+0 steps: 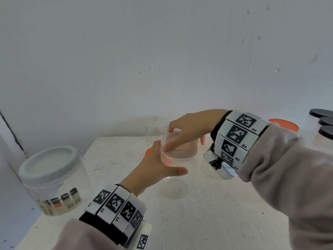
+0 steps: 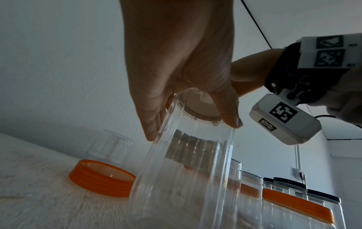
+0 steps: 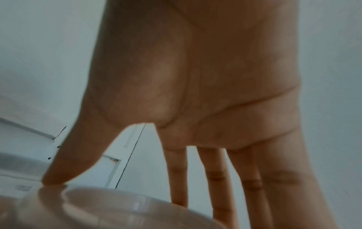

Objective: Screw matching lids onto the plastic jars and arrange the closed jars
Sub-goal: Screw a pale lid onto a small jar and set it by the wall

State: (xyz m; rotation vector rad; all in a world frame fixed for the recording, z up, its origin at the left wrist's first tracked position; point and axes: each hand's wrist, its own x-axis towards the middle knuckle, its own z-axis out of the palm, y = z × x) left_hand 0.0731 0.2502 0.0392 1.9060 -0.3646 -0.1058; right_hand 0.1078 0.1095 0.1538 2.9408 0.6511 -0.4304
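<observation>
A tall clear plastic jar (image 1: 177,186) stands on the white table (image 1: 216,213) in the middle. My left hand (image 1: 158,163) grips its upper side, thumb in front and fingers behind. A clear lid (image 1: 183,154) sits on the jar's mouth. My right hand (image 1: 183,139) comes from above with its fingertips curled round the lid's rim. In the left wrist view my left hand (image 2: 192,130) wraps the jar (image 2: 186,170). In the right wrist view my right hand (image 3: 115,190) spans the lid (image 3: 109,209). An orange lid (image 2: 101,178) lies upside down just behind the jar.
A big clear jar with a grey lid (image 1: 50,177) stands at the table's left edge. An open clear jar (image 1: 155,129) stands by the back wall. At the right is a row of jars with an orange lid (image 1: 282,124) and black lids (image 1: 322,120).
</observation>
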